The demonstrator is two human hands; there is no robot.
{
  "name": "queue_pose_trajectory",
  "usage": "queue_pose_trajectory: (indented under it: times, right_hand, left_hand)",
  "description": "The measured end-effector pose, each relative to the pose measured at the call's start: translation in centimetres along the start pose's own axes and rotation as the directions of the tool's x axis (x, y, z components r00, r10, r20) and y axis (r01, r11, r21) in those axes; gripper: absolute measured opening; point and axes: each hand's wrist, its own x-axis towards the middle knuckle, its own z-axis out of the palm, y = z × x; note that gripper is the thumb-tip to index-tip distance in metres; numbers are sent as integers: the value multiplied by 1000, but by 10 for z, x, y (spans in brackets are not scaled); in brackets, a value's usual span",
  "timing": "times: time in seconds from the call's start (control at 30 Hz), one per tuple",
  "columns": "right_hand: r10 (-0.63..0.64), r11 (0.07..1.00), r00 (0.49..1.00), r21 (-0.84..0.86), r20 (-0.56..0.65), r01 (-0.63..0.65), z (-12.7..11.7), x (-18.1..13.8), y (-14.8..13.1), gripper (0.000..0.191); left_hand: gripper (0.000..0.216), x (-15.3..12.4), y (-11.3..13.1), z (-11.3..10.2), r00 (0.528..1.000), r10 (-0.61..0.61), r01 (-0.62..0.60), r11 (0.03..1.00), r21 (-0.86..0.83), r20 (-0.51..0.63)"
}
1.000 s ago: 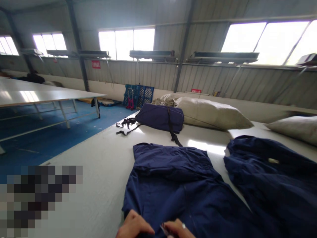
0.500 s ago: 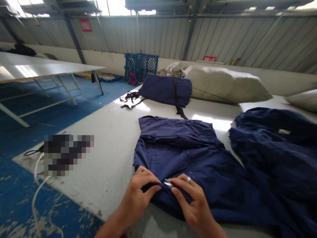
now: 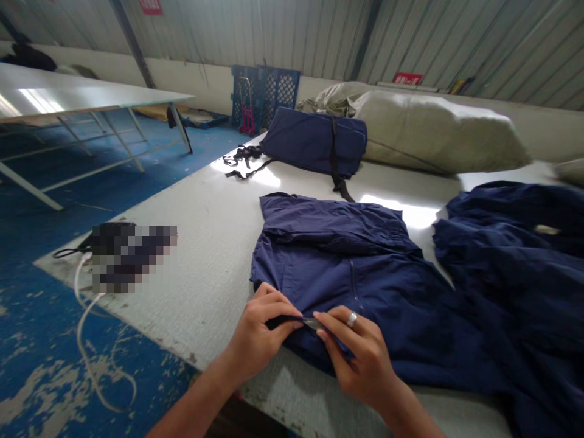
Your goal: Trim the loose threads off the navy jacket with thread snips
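A navy blue garment [image 3: 365, 274] lies spread on a grey-white table [image 3: 205, 231]. My left hand [image 3: 258, 331] pinches the garment's near edge, fingers closed on the cloth. My right hand [image 3: 360, 356], with a ring on one finger, is closed on a small metal tool [image 3: 312, 322] that looks like thread snips; its tip meets the cloth right beside my left fingers. Both hands touch at the hem near the table's front edge.
A second navy garment pile [image 3: 515, 267] lies to the right. A strapped navy bundle [image 3: 314, 143] and beige sacks [image 3: 433, 131] sit at the back. A black item with a white cord [image 3: 86, 286] is at the table's left corner. Blue floor and another table [image 3: 68, 97] lie left.
The camera has tilted down, so my hands and forearms now show fully. My hands stay together at the garment's hem, with the metal tool between them.
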Motion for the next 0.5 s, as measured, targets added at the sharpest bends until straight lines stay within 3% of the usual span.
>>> queue_pose_trajectory:
  times: [0.5]
  right_hand:
    - [-104,986,994,-126,45,109,-2,4,1,35]
  left_hand:
    - [10,-1,2,2,1000,20,-21,999,29,22]
